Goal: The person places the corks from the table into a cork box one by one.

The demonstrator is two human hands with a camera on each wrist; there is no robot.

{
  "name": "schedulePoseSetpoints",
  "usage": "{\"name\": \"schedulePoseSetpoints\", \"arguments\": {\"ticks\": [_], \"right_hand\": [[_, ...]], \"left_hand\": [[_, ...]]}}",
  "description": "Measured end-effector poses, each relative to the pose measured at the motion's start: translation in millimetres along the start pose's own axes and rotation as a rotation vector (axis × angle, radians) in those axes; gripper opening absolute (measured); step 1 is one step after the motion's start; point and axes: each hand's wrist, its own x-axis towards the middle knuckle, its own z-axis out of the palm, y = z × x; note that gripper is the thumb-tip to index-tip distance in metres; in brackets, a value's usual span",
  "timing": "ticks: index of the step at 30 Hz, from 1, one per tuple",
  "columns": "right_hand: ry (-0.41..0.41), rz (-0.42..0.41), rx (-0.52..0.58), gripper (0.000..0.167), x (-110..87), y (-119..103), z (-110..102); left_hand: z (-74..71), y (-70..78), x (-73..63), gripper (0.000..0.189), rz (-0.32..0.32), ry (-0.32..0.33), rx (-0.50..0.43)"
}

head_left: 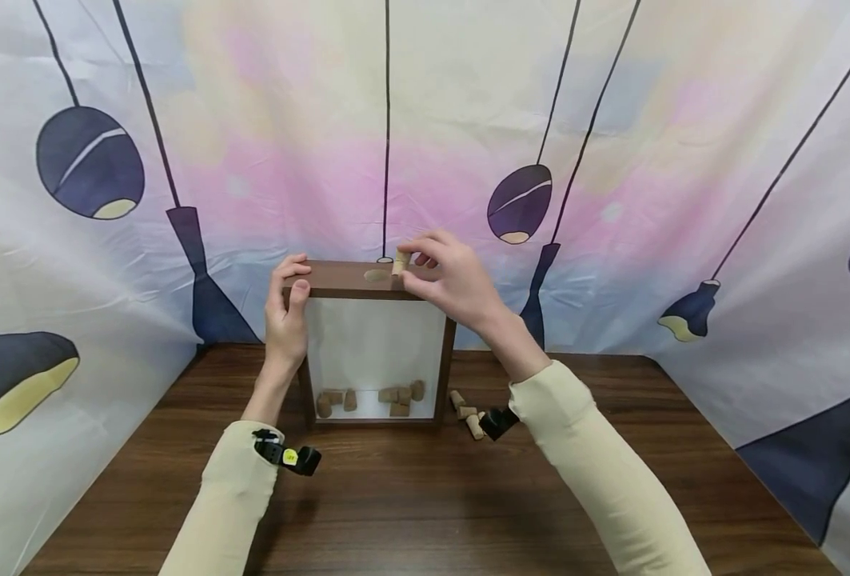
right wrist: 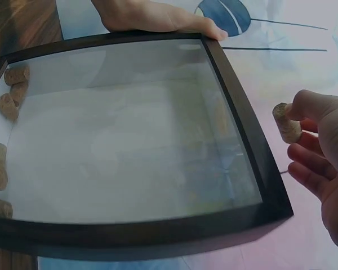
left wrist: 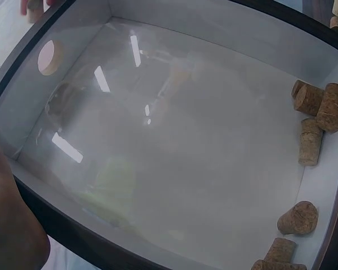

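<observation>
A brown shadow box [head_left: 377, 360] with a clear front stands upright on the table, a round hole [head_left: 377, 275] in its top edge. My left hand [head_left: 288, 312] grips the box's upper left corner, thumb on the front and fingers over the top. Between thumb and fingertips my right hand [head_left: 453, 276] pinches a cork [right wrist: 287, 122], just above the top edge and to the right of the hole. Inside the box, several corks [left wrist: 310, 140] lie along the bottom in two loose groups.
Several loose corks [head_left: 468, 412] lie on the wooden table [head_left: 396, 496] by the box's lower right corner, near the camera on my right wrist. A printed cloth [head_left: 309, 160] with painted lamps hangs behind and along both sides.
</observation>
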Motion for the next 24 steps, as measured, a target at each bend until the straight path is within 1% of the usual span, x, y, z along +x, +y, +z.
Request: {"name": "schedulePoseSetpoints", "arguments": {"ticks": [4, 5, 11, 14, 18, 24], "right_hand": [[-0.054, 0.020, -0.017, 0.030, 7.0, -3, 8], [-0.065, 0.024, -0.022, 0.029, 8.3, -3, 9], [-0.133, 0.099, -0.039, 0.029, 15.3, -4, 18], [-0.142, 0.128, -0.053, 0.029, 19.3, -5, 21], [-0.154, 0.139, -0.071, 0.029, 22.6, -7, 25], [-0.144, 0.180, -0.038, 0.031, 17.7, -6, 28]], "left_hand": [[0.5, -0.2, 0.0, 0.042, 0.006, 0.003, -0.003], [1.1, 4.4, -0.2, 0.042, 0.006, 0.003, -0.006], [0.8, 6.5, 0.2, 0.044, 0.009, 0.009, -0.006], [0.1, 7.5, 0.5, 0.046, 0.012, 0.009, -0.008], [-0.9, 8.8, 0.2, 0.049, 0.012, 0.014, -0.019], [-0.7, 8.2, -0.6, 0.045, -0.011, 0.000, -0.016]]}}
